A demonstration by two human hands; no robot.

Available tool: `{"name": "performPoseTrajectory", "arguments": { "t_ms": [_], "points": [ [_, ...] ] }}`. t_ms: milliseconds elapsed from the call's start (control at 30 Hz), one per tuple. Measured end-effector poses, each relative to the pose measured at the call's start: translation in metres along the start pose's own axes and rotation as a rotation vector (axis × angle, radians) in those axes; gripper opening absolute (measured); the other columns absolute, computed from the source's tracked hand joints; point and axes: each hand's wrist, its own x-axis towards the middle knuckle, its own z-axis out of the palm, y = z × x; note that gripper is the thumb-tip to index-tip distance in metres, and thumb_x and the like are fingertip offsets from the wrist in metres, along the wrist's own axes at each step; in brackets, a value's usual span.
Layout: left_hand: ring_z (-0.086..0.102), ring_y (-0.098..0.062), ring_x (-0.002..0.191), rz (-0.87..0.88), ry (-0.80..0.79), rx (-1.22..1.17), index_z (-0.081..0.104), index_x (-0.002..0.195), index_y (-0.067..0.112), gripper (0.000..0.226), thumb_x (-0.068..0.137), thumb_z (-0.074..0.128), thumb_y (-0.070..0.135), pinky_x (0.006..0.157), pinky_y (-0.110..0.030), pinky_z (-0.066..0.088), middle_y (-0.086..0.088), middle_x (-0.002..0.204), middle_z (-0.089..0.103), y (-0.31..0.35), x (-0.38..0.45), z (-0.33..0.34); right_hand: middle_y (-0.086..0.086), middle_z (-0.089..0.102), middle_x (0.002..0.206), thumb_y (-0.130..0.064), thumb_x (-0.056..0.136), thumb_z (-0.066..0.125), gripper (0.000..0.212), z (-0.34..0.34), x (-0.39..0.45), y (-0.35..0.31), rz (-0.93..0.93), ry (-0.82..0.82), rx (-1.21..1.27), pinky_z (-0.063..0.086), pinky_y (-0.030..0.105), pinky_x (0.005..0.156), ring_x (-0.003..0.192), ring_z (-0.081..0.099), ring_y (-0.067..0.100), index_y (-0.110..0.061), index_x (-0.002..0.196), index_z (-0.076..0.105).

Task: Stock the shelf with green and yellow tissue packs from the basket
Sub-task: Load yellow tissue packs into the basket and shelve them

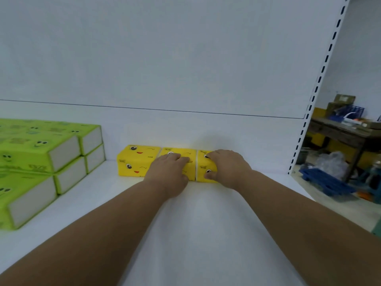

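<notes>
You see three packs (156, 163) in a row at the shelf (195, 234) back, stacked packs (41, 159) far left

No wording can be read here. The soft yellow plastic-wrapped tissue packs (138, 161) and bright green plastic-wrapped tissue packs (39, 145) carry small printed labels, too blurred to make out.
</notes>
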Motion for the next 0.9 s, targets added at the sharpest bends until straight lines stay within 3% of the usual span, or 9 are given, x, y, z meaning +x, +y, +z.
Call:
{"name": "performPoseTrajectory", "arguments": {
  "t_ms": [167, 300, 500, 900],
  "points": [
    [0.033, -0.024, 0.141, 0.005, -0.018, -0.031, 0.035, 0.149, 0.028, 0.062, 0.089, 0.052, 0.033, 0.113, -0.034, 0.028, 0.000, 0.151, 0.040, 0.005, -0.002, -0.006, 0.004, 0.047, 0.141, -0.053, 0.087, 0.060, 0.068, -0.012, -0.007, -0.004, -0.026, -0.042, -0.019, 0.035, 0.040, 0.107, 0.128, 0.045, 0.027, -0.026, 0.146, 0.038],
    [0.035, -0.024, 0.139, 0.057, 0.032, -0.060, 0.034, 0.150, 0.023, 0.065, 0.089, 0.053, 0.028, 0.113, -0.034, 0.028, 0.000, 0.151, 0.041, 0.012, -0.014, -0.017, 0.005, 0.045, 0.145, -0.050, 0.088, 0.061, 0.065, -0.019, -0.027, -0.018, -0.023, 0.095, -0.024, 0.020, 0.039, 0.111, 0.137, 0.035, 0.025, -0.021, 0.143, 0.042],
    [0.041, -0.024, 0.133, 0.190, 0.183, -0.078, 0.038, 0.147, 0.018, 0.056, 0.092, 0.048, 0.020, 0.110, -0.033, 0.029, -0.002, 0.144, 0.047, 0.015, -0.057, -0.044, 0.004, 0.054, 0.134, -0.041, 0.086, 0.064, 0.056, -0.039, -0.078, -0.070, 0.052, 0.267, 0.054, 0.035, 0.036, 0.102, 0.122, 0.048, 0.024, -0.017, 0.135, 0.050],
    [0.059, -0.036, 0.106, 0.339, 0.428, -0.117, 0.058, 0.122, 0.002, 0.047, 0.076, 0.064, 0.009, 0.092, -0.043, 0.044, -0.016, 0.117, 0.062, -0.019, -0.235, -0.092, 0.013, 0.061, 0.110, -0.010, 0.073, 0.072, 0.041, -0.067, -0.226, -0.256, 0.165, 0.587, 0.110, 0.042, 0.041, 0.084, 0.099, 0.056, 0.035, -0.003, 0.113, 0.061]
  ]
}}
